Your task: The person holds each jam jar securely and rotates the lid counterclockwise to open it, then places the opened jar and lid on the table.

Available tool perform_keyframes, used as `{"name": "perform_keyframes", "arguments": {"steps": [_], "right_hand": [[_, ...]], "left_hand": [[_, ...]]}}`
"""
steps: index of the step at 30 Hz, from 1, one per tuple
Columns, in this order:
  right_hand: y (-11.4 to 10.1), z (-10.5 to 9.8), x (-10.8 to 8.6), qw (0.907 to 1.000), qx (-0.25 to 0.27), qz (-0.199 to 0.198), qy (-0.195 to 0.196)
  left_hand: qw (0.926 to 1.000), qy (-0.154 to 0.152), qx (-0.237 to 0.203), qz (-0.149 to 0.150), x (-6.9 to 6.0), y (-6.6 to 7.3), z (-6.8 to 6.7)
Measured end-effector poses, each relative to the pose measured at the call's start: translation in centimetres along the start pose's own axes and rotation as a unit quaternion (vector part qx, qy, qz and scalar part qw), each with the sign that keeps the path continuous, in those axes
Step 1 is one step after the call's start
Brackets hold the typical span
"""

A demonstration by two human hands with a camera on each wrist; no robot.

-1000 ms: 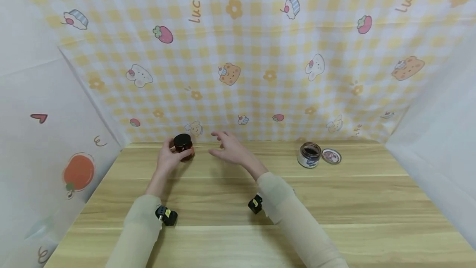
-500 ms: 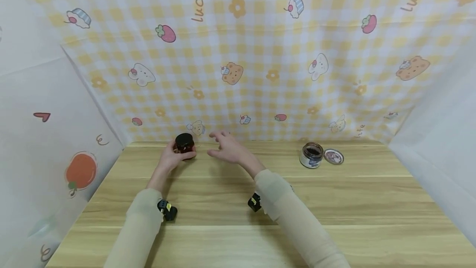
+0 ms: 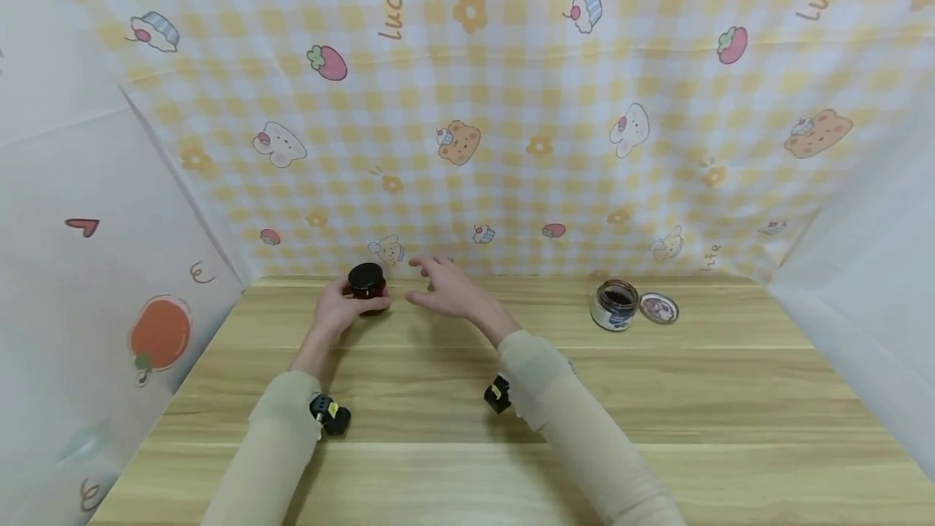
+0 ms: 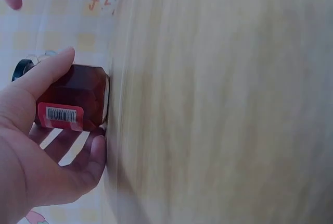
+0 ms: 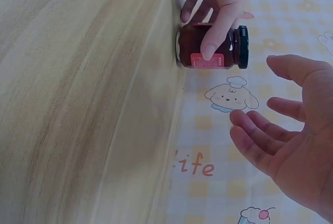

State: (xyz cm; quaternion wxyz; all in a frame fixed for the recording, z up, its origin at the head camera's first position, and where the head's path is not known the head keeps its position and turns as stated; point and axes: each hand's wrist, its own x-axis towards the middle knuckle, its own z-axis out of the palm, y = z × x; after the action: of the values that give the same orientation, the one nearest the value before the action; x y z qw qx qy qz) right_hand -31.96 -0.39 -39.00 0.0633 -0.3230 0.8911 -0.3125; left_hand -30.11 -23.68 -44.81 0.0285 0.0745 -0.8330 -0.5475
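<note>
Right hand (image 3: 454, 291), fingers apart, has neared the lidded jar (image 3: 366, 276) gripped by the left hand (image 3: 338, 312) near the back edge of the table (image 3: 409, 412). Two jars: the second, the lidless jar (image 3: 613, 316), and one loose lid (image 3: 659, 308), toward back-right corner.

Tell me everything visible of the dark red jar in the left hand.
The jar looks like glass, angular and dark red, with a black lid on and a red label bearing a barcode. It is upright at the back of the wooden table, apparently resting on it. The left hand grips it round the sides.
</note>
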Motion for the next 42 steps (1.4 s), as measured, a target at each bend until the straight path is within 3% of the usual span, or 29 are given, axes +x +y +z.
{"name": "perform_keyframes", "arguments": {"steps": [12, 19, 24, 30, 38, 42], "right_hand": [[-0.2, 0.3, 0.6, 0.9997, -0.013, -0.017, -0.010], [-0.6, 0.3, 0.7, 0.9995, -0.019, -0.022, -0.016], [-0.8, 0.4, 0.8, 0.9992, -0.030, -0.026, -0.008], [-0.8, 0.2, 0.6, 0.9988, -0.021, -0.040, 0.016], [-0.6, 0.1, 0.2, 0.9970, 0.011, -0.053, 0.056], [-0.5, 0.0, -0.1, 0.9945, 0.035, -0.067, 0.073]], "left_hand": [[0.9982, 0.006, 0.040, 0.044, -0.8, 0.8, 1.0], [0.9927, 0.010, 0.085, 0.086, -1.3, 1.6, 1.4], [0.9875, 0.021, 0.107, 0.114, -1.7, 2.4, 1.7], [0.9851, 0.018, 0.122, 0.120, -2.5, 3.3, 2.0], [0.9707, 0.041, 0.171, 0.163, -3.2, 4.3, 2.8], [0.9645, 0.050, 0.195, 0.171, -3.6, 4.7, 3.0]]}}
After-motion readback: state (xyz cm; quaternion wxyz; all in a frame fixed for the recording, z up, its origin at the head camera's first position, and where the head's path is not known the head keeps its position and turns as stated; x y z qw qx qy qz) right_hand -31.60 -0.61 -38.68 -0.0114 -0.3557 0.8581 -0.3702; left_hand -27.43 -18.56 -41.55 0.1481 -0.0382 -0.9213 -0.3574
